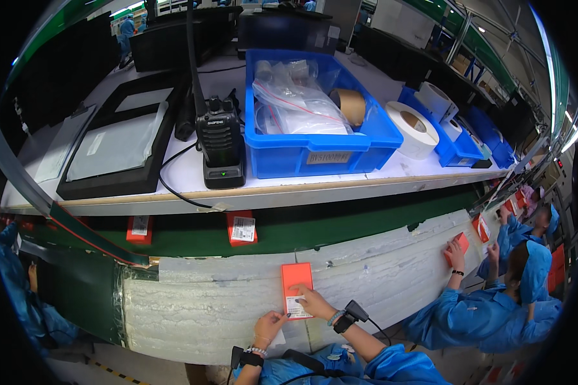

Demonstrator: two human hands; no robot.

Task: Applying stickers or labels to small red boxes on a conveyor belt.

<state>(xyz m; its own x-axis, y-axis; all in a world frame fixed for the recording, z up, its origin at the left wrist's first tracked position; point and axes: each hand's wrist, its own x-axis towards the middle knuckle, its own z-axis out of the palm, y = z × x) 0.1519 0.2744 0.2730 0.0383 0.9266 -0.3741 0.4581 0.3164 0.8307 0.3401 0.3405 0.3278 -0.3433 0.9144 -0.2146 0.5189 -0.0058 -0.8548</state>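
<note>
An orange-red box (297,276) lies in front of me on the work surface, with a white printed label (298,308) on its near end. My right hand (313,303) rests over the label, its fingers stretched out across the box and holding nothing I can see. Beside the box's near left corner, my left hand (270,327) has its thumb and fingertips pinched together at the label's edge. A small white piece (278,339) shows just below that hand; whether the fingers hold it is unclear. Both wrists carry black strapped devices and beads.
Behind the work surface runs a green conveyor (192,240) with labelled orange-red boxes (243,229). Above it, a shelf bears a walkie-talkie (221,144), a blue bin (324,154) of plastic bags and a label roll (412,130). Co-workers (488,301) in blue sit at right, another at left.
</note>
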